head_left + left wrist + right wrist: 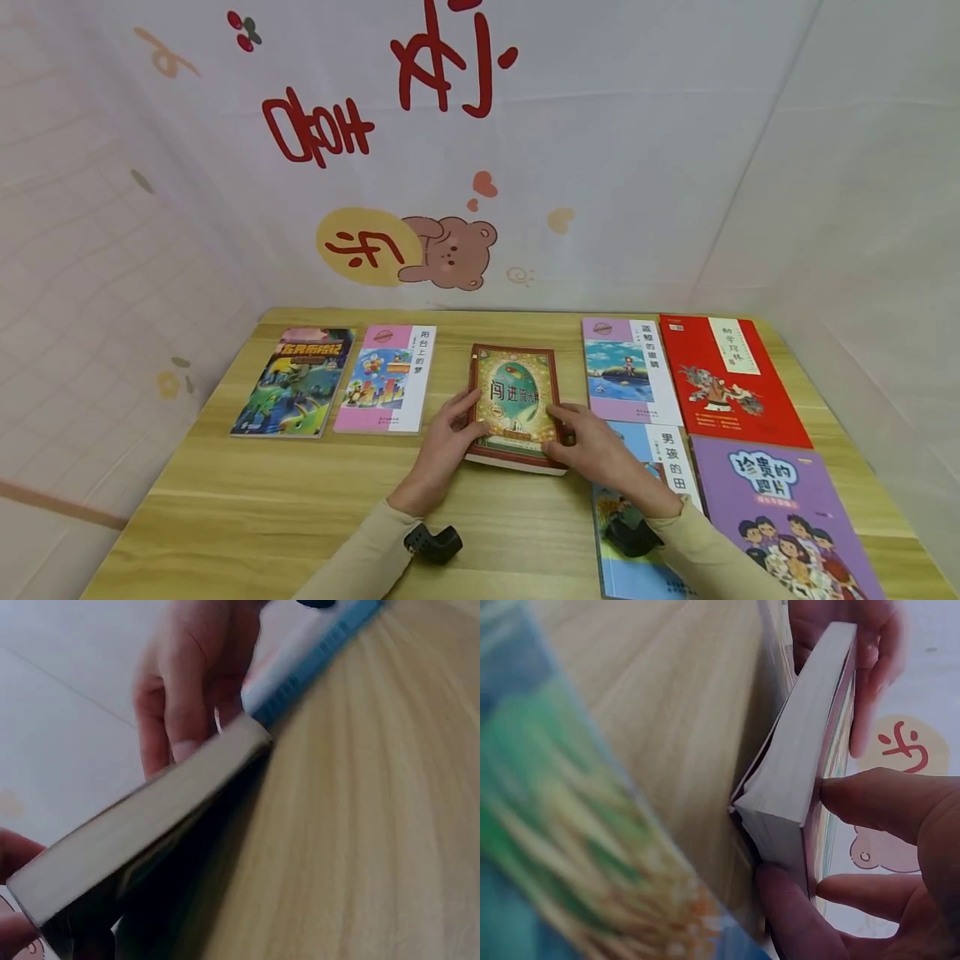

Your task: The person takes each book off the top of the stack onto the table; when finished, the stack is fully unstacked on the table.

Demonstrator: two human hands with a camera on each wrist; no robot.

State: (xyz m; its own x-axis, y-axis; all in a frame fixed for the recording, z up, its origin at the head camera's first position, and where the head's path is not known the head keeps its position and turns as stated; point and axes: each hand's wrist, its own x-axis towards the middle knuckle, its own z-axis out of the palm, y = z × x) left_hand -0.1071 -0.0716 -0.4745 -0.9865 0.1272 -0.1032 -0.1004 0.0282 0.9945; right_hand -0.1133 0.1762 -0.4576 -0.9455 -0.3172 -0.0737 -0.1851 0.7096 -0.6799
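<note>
A thick book (515,400) with a red-brown border and a green cover lies at the middle of the wooden table (262,508). My left hand (468,425) grips its near left edge, thumb on the cover. My right hand (562,435) pinches its near right corner. In the right wrist view the book (799,772) has its near edge raised off the wood, with my thumb (885,802) on the cover and a finger (791,922) under it. The left wrist view shows the page block (150,825) tilted up, with the right hand's fingers (187,690) at its far end.
Two books (292,382) (386,379) lie to the left. On the right lie a pink-edged book (630,371), a red one (731,379), a blue one (645,500) under my right forearm and a purple one (780,517). White printed sheets wall the table on three sides.
</note>
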